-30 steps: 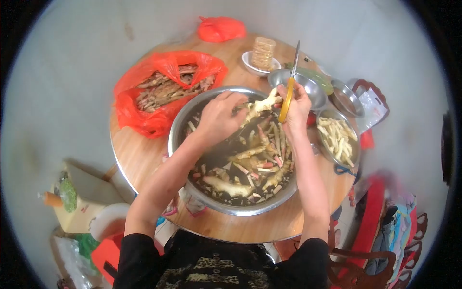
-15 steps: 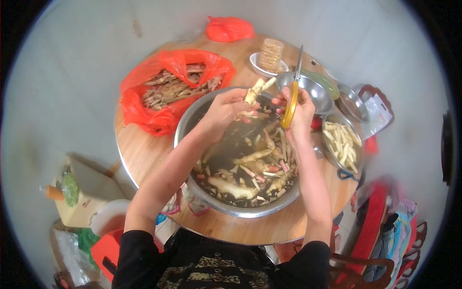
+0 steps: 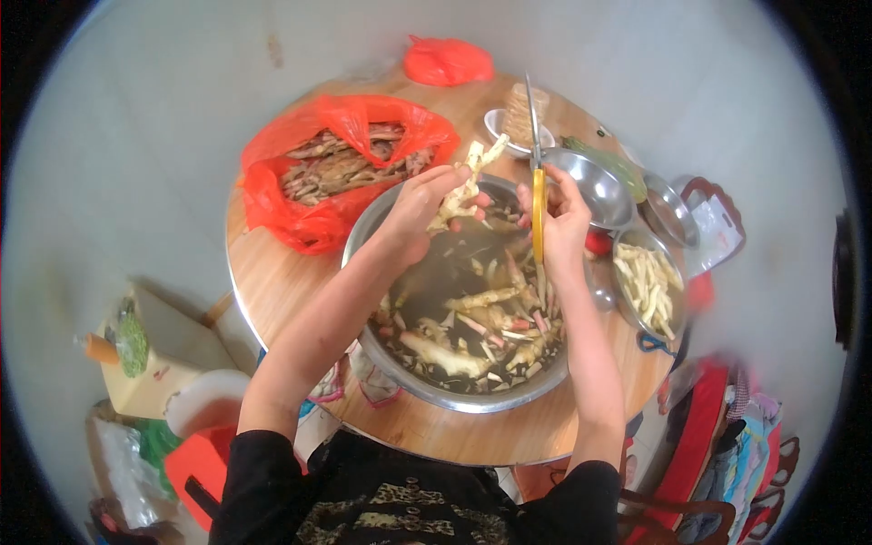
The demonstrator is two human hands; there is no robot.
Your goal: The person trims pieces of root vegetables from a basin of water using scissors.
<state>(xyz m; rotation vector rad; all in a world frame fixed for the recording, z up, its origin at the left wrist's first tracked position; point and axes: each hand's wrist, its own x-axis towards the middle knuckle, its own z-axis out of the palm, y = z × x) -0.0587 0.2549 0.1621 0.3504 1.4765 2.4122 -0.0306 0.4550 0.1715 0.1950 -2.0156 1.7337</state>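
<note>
My left hand point(image 3: 434, 207) is closed around a pale, knobbly ginger root point(image 3: 464, 193), its branching tips poking up past the fingers. In my right hand point(image 3: 560, 218) is a pair of yellow-handled scissors point(image 3: 538, 195), blades pointing up and apart from the root. Both hands are over the far part of a large metal basin point(image 3: 454, 401). Cloudy water fills the basin, with more ginger pieces point(image 3: 445, 354) and small cut bits, some pink, lying in it.
A red plastic bag point(image 3: 300, 227) of brownish roots stands at left. On the right are a metal bowl point(image 3: 601, 195) and a bowl of peeled pale strips point(image 3: 648, 286). Behind are stacked round crackers point(image 3: 524, 116) and another red bag point(image 3: 448, 62). A chair point(image 3: 690, 513) stands lower right.
The scissors have turned more upright and shifted slightly left, their blades now nearer the root. The ginger root in my left hand has tilted more upright. The whole view has shifted a little.
</note>
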